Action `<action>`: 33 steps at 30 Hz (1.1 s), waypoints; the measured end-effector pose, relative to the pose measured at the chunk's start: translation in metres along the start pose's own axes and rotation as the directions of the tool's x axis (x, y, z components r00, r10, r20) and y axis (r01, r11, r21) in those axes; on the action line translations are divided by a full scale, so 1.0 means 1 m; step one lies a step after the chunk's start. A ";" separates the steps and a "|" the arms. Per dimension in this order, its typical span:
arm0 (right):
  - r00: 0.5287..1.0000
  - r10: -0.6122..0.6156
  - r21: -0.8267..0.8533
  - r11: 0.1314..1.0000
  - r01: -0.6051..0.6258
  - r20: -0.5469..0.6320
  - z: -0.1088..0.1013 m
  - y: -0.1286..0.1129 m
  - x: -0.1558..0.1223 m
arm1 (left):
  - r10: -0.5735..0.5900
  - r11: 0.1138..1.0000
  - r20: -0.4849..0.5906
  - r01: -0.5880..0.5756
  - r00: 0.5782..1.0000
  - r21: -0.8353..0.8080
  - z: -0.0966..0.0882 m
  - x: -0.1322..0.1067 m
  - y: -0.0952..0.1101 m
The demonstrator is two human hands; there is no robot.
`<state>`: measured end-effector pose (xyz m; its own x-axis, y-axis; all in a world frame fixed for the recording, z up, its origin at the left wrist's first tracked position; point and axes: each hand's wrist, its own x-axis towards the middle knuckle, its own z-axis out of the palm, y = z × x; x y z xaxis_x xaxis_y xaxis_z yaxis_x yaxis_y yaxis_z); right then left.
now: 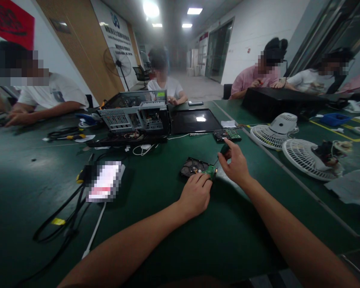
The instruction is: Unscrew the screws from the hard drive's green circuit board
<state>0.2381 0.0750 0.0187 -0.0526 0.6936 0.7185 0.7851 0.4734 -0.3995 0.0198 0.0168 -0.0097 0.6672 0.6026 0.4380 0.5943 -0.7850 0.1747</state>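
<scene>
A hard drive [192, 167] lies on the green table with its circuit-board side up, a green board showing at its right end. My left hand [195, 194] is closed on the near edge of the drive, its fingers pressed against the board side. Between the fingers of my right hand [234, 162] is a screwdriver [225, 149] with a dark handle. Its thin shaft slants down to the right end of the drive; whether the tip sits in a screw is too small to tell. A second hard drive [227, 135] lies just beyond my right hand.
Ahead stands an opened computer case [135, 118] beside a flat black panel [195, 121]. To the left are a lit phone [105, 182] and a black cable [58, 210]. White fan grilles [306, 158] lie on the right. Several people sit around the table.
</scene>
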 end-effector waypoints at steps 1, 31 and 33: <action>1.000 -0.002 -0.001 1.000 0.002 0.001 0.000 0.000 0.000 | -0.002 1.000 -0.004 0.002 1.000 0.002 0.001 0.000 -0.002; 0.991 -0.100 0.054 0.994 0.095 0.090 -0.002 -0.006 0.002 | 0.043 0.998 0.004 -0.043 0.999 -0.042 0.000 0.004 -0.025; 0.992 -0.099 0.093 0.991 0.092 0.081 0.001 -0.004 0.000 | 0.033 0.998 0.007 -0.033 0.999 -0.045 -0.001 0.004 -0.022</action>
<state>0.2343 0.0739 0.0200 -0.1801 0.6848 0.7061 0.7162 0.5833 -0.3831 0.0088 0.0360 -0.0107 0.6897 0.5773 0.4372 0.5513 -0.8100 0.1998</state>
